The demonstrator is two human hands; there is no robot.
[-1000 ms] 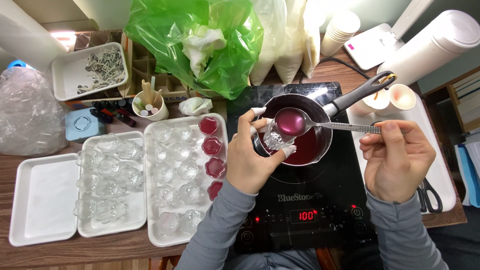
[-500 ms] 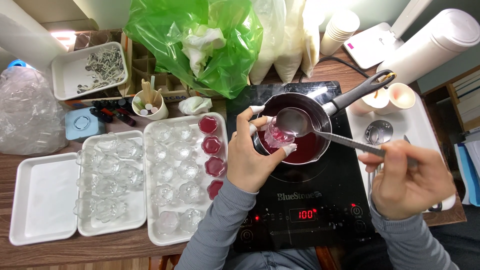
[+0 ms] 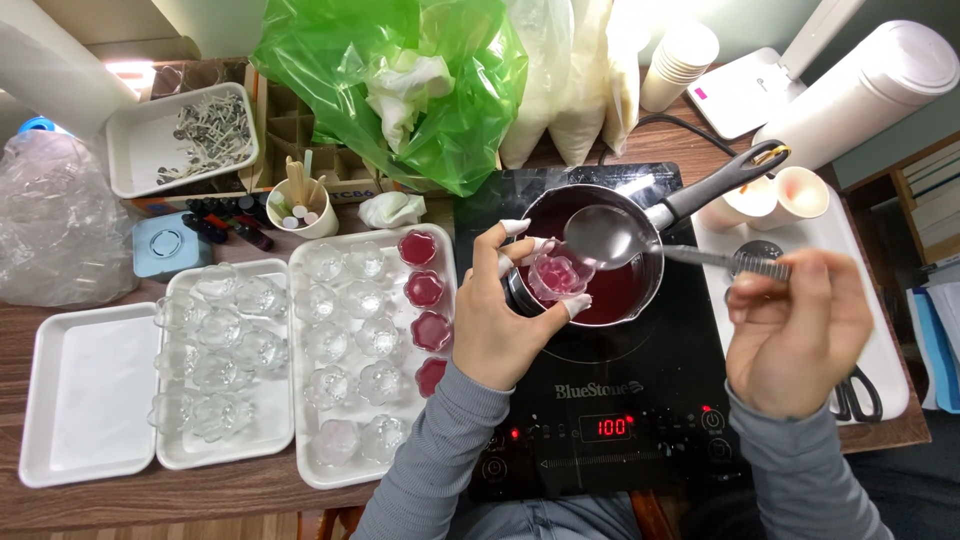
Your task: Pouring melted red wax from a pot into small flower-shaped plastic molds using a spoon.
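Observation:
My left hand [image 3: 497, 318] holds a small flower-shaped clear cup [image 3: 558, 272] with pink liquid in it over the near edge of a dark saucepan [image 3: 625, 290] of red liquid. My right hand [image 3: 795, 330] grips the handle of a metal ladle [image 3: 607, 236], whose emptied bowl hangs level just above the pan, beside the cup. The pan stands on a black induction cooktop [image 3: 600, 400]. To the left, a white foam tray [image 3: 305, 440] carries several empty clear cups and a right-hand column of cups filled red [image 3: 424, 290].
A second foam tray [image 3: 275, 440] of empty cups and a bare foam tray [image 3: 85, 400] lie further left. A green plastic bag [image 3: 400, 80], paper cups [image 3: 680, 55], a tray of wicks [image 3: 180, 140] and a cup of sticks [image 3: 300, 205] stand behind. Scissors [image 3: 858, 392] lie at right.
The ladle tipped its red liquid into the cup and is now emptied and level. My right hand dipped toward me, then came back up. The cup now shows pink liquid.

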